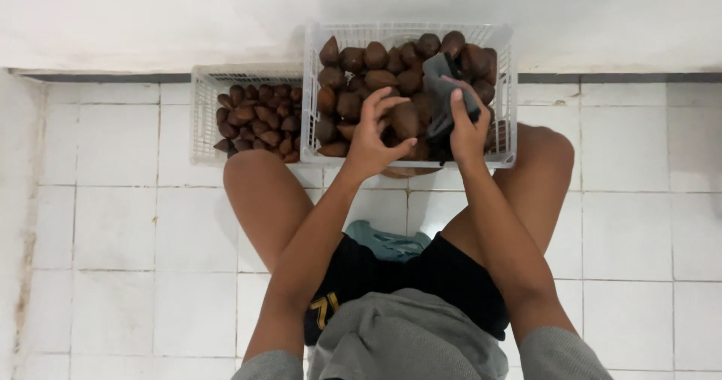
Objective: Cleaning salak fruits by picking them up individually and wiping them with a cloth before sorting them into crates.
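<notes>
- White tiled floor (105,222) is stretching below a pale wall, with the person sitting on it, knees spread.
- Two white baskets are standing against the wall: a smaller one (201,117) at the left and a bigger basket (312,94) between the knees, both holding brown scaly fruit.
- Left hand (372,135) is curling its fingers around one fruit (404,120) over the bigger basket.
- Right hand (466,124) is gripping a dark cloth (444,86) just beside that fruit.
</notes>
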